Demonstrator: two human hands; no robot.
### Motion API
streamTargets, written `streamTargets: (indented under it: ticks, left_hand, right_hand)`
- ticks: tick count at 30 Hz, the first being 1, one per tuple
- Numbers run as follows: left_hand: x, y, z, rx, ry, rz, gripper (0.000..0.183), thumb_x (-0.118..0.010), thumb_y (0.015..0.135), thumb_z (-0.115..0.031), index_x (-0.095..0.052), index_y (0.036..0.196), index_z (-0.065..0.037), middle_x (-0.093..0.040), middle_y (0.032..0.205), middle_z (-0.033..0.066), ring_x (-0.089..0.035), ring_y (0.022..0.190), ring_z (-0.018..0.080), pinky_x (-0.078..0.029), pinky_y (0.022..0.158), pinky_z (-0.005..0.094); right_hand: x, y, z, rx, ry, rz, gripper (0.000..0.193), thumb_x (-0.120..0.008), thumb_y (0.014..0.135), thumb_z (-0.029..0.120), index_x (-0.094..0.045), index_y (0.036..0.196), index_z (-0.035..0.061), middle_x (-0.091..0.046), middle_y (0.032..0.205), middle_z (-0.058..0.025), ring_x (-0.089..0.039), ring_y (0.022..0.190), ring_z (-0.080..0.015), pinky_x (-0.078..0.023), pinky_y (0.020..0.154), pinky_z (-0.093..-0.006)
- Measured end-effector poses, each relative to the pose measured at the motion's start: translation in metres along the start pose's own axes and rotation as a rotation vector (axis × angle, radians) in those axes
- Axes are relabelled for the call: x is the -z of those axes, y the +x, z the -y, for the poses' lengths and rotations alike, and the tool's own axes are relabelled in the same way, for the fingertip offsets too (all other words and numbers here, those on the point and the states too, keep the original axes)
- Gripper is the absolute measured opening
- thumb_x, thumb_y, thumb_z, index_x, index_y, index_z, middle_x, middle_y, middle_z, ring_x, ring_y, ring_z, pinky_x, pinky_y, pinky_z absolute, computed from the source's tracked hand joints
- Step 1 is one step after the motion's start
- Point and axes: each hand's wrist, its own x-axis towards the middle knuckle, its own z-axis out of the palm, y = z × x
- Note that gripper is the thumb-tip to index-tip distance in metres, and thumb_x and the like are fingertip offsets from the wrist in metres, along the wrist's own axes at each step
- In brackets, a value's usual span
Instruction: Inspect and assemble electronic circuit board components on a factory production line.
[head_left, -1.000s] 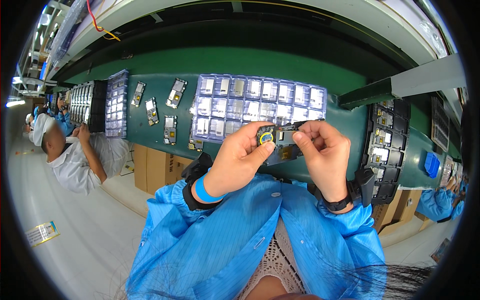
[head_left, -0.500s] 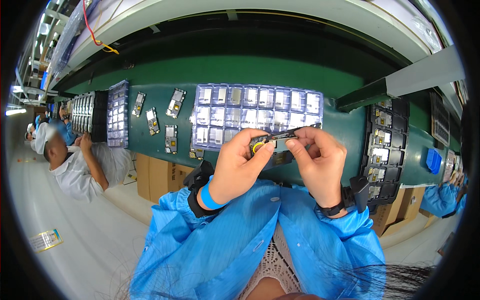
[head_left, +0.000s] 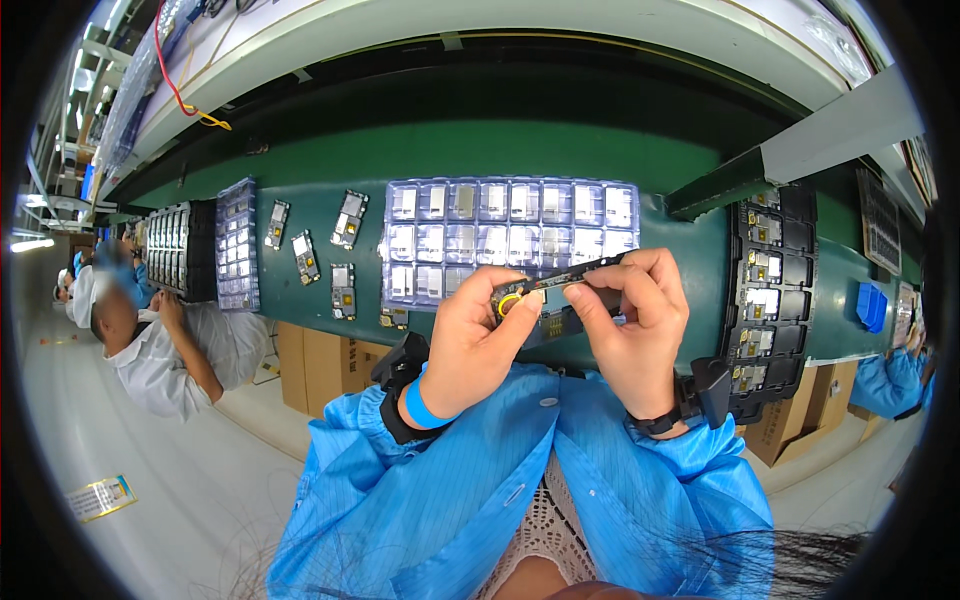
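Note:
Between my two hands, in front of the clear tray, is a small dark circuit board (head_left: 560, 324) with a yellow ring at its left end. My left hand (head_left: 475, 335) is closed on that end, the thumb pressed on the face beside the ring. The fingers of my right hand (head_left: 640, 330) grip the board's right part, the thumb tip close to the left thumb. The board's right end tilts up, and fingers hide much of it. Just beyond them lies the clear plastic tray (head_left: 384, 240), its pockets filled with flat silvery pieces.
Several loose circuit boards (head_left: 349, 220) lie left of the tray on the green bench (head_left: 665, 280). A black tray (head_left: 795, 285) of boards is on the right, near a slanted post (head_left: 735, 185) and a blue bin (head_left: 871, 307). A co-worker (head_left: 165, 345) sits at the left.
The view has shifted slightly. Both hands keep hold of the circuit board, whose right end looks a little more raised, and the right-hand fingers have moved slightly along it.

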Motion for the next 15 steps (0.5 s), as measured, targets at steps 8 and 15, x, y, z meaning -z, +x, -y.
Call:
streamTargets:
  ticks: [8, 15]
  left_hand:
    - [0.000, -0.003, -0.003, -0.002, -0.015, 0.031, 0.013, -0.054, 0.085, -0.005, -0.049, 0.095, 0.002, -0.052, 0.078, -0.0002, -0.046, 0.069, 0.0017, -0.040, 0.056, 0.0171]
    - [-0.002, -0.003, -0.005, 0.007, 0.004, 0.039, 0.013, -0.053, 0.085, -0.004, -0.049, 0.095, 0.002, -0.053, 0.079, 0.0010, -0.046, 0.069, 0.0027, -0.039, 0.058, 0.0175]
  right_hand:
    - [0.003, -0.002, 0.001, -0.057, 0.003, 0.001, 0.034, -0.073, 0.062, 0.003, -0.055, 0.090, 0.0012, -0.045, 0.085, -0.0075, -0.054, 0.065, -0.0156, -0.048, 0.056, -0.0255]
    - [0.007, 0.004, -0.017, -0.068, 0.127, 0.025, 0.043, -0.076, 0.059, 0.006, -0.053, 0.094, -0.0007, -0.050, 0.090, -0.0114, -0.053, 0.080, -0.0184, -0.046, 0.070, -0.0297]
